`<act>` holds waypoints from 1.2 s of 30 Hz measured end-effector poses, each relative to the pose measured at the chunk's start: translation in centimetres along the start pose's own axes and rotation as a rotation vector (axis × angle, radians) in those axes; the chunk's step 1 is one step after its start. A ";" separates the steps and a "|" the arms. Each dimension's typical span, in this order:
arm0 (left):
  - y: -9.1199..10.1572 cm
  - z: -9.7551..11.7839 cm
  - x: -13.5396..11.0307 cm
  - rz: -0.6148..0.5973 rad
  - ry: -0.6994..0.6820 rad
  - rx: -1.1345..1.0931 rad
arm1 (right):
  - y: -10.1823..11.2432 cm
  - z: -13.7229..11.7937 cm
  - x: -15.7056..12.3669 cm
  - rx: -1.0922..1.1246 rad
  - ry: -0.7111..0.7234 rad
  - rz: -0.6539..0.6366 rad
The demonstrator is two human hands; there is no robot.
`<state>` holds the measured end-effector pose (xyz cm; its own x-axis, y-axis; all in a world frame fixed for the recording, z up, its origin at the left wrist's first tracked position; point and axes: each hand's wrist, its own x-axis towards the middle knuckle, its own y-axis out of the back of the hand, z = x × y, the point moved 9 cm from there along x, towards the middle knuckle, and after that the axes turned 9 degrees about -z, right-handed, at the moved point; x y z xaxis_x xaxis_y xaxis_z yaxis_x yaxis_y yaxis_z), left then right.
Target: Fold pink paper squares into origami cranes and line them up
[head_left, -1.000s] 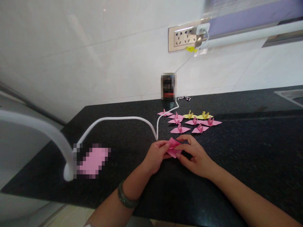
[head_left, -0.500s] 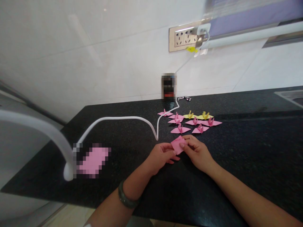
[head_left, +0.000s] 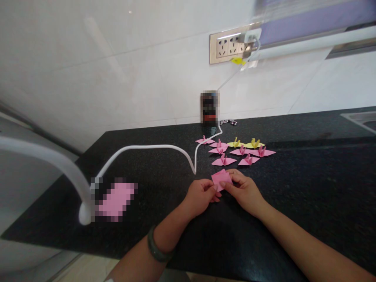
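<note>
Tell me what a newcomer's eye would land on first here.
Likely the pink origami cranes and two yellow origami cranes, bright against the black countertop beyond the hands. Next, the folded pink paper held between the left hand and right hand, just nearer than the cranes.

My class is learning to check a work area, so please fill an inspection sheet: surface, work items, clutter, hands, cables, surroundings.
Surface: dark speckled countertop.
Work items: folded pink paper in hand; pink paper cranes and two yellow paper cranes beyond.
Clutter: pixelated pink item at left, unidentifiable.
Hands: left hand and right hand both grip the paper.
Cables: white cord across the countertop; thin cable below the socket panel.
Surroundings: pale tiled wall.
</note>
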<state>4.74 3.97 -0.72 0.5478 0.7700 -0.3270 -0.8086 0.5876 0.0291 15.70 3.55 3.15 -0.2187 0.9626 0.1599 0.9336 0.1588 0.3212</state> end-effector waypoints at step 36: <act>-1.3 0.3 0.0 -0.167 -0.059 -0.565 | -0.6 -2.8 -0.6 -0.056 0.148 -0.082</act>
<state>5.88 3.24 -0.45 0.6756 0.7002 -0.2306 -0.6904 0.4912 -0.5312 14.45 2.28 5.50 -0.3365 0.9035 0.2655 0.8945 0.2186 0.3899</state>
